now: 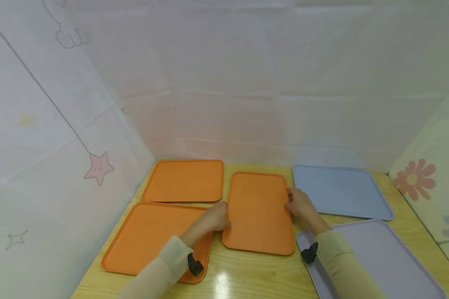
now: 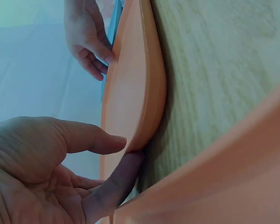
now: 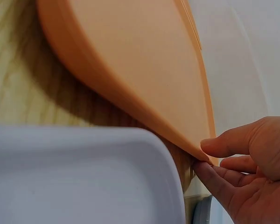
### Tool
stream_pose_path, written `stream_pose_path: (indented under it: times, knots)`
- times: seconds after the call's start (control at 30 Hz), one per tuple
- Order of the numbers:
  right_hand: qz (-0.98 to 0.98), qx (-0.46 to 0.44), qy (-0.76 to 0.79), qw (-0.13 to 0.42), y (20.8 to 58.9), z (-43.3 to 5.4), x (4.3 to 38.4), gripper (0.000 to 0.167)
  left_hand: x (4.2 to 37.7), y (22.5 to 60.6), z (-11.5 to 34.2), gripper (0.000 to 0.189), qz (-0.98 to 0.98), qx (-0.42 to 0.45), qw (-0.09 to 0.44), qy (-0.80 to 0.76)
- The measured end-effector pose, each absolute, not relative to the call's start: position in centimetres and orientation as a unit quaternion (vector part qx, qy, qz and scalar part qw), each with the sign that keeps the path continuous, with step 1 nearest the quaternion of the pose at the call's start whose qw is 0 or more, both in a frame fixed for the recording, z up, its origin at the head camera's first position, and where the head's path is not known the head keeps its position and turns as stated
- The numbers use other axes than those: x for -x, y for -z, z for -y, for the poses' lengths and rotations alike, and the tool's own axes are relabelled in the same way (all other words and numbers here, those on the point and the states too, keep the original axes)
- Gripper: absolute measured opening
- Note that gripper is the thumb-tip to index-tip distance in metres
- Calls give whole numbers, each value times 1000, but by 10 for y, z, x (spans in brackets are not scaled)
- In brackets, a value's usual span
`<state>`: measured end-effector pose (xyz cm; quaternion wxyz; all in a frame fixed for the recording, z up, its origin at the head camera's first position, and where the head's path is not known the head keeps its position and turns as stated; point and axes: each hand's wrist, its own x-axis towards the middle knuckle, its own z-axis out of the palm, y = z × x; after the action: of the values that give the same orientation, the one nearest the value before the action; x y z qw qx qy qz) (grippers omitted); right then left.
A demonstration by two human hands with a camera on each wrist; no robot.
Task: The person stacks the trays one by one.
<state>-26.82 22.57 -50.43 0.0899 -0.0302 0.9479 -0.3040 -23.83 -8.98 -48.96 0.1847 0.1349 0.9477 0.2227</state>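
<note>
An orange tray lies lengthwise in the middle, between both hands. My left hand pinches its left edge; in the left wrist view the thumb is over the rim and a finger is beneath it. On the opposite edge my right hand pinches the rim between thumb and fingers. A shadow shows under the tray's side in the right wrist view; how far it is raised I cannot tell.
Two more orange trays lie at left, one at the back and one nearer under my left forearm. At right are a blue tray and, in front, a lilac tray. All sit on a wooden table with printed cloth walls around.
</note>
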Motion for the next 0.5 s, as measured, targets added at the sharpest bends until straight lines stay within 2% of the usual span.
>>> stream_pose_path:
  times: [0.23,0.5]
  knots:
    - [-943,44,319,87,503,-234,264,65,240,498,86,68,-944,-120,196,-236]
    - [-941,115,316,34,493,-262,252,61,248,498,86,69,-943,-129,206,-229]
